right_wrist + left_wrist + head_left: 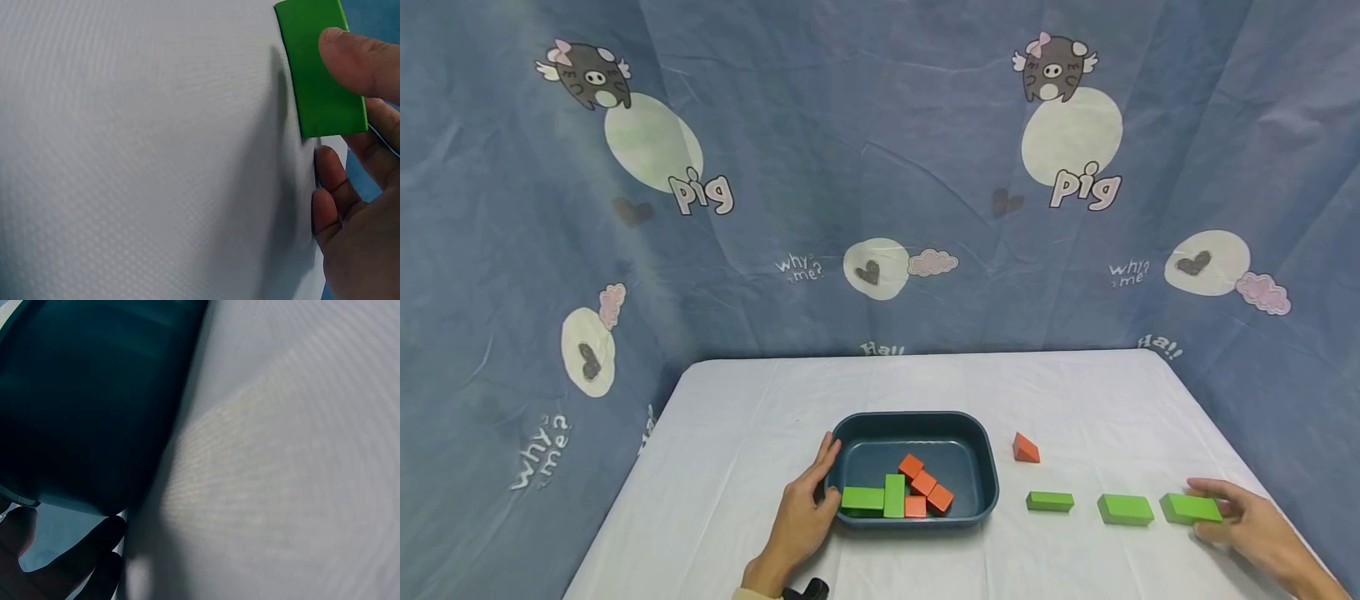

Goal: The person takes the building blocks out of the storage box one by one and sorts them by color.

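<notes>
My right hand (1251, 525) pinches a green rectangular block (1190, 509) at the right end of a row. In the right wrist view the thumb lies on one face of this block (322, 69), which stays close to the white cloth. Spread against the left side of a dark blue tray (917, 525) is my left hand (805, 512), its fingers along the outer wall and its thumb at the near left corner. The left wrist view shows fingertips (109, 531) right at the tray's wall (94, 412).
Two more green blocks, a larger one (1125, 510) and a thinner one (1050, 502), lie between tray and right hand. An orange triangular block (1026, 448) sits behind them. Inside the tray are green blocks (862, 498) and several orange blocks (922, 482). A blue printed curtain (880, 183) surrounds the table.
</notes>
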`<state>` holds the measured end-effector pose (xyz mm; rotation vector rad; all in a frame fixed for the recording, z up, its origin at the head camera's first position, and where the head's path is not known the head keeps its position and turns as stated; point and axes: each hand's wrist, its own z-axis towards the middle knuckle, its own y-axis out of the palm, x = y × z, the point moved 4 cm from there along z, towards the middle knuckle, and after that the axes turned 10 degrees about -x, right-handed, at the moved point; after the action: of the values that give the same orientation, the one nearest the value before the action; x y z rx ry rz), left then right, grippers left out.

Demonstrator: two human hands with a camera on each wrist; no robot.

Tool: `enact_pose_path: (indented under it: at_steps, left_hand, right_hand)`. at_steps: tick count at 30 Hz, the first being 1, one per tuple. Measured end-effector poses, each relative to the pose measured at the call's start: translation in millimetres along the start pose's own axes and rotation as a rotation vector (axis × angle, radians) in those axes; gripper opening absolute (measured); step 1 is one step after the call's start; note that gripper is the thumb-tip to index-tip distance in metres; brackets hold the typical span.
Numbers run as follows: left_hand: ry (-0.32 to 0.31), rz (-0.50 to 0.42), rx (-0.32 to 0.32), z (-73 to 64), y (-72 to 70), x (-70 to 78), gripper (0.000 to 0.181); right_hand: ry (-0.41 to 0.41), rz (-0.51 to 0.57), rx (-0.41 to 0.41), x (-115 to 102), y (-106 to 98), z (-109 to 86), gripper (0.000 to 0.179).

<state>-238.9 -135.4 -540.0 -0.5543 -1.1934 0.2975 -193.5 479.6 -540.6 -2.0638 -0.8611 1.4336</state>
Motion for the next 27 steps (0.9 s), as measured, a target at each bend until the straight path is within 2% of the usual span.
enact_pose_path:
  at_steps: [3, 8, 11, 15, 17, 22, 27]
  left_hand:
    - [-0.005, -0.001, -0.004, 0.1, 0.3, -0.3, 0.069]
    - [-0.008, -0.005, -0.009, -0.1, 0.5, -0.8, 0.069]
    - [-0.007, -0.009, -0.010, 0.3, 0.1, -0.7, 0.070]
    - [-0.008, -0.020, -0.014, 0.6, -0.4, 0.0, 0.070]
    - [-0.011, -0.027, -0.017, 0.6, -0.4, 0.2, 0.070]
    - [-0.017, -0.019, -0.018, 0.5, 0.5, -0.7, 0.070]
    - [-0.007, -0.010, -0.010, 0.2, -0.3, -1.2, 0.070]
  right_hand:
    - [-0.012, 0.006, 0.018, -2, -6, -2.8, 0.087]
    - [-0.047, 0.009, 0.045, -14, -14, -8.7, 0.087]
    - [-0.086, -0.019, 0.075, -29, -17, -11.9, 0.083]
    - [-0.186, -0.029, 0.152, -52, -15, -16.0, 0.073]
    - [-0.203, -0.028, 0.171, -64, -14, -15.9, 0.071]
    - [-0.255, -0.007, 0.215, -91, -9, -13.0, 0.068]
    - [-0.351, 0.034, 0.261, -118, -3, -9.9, 0.064]
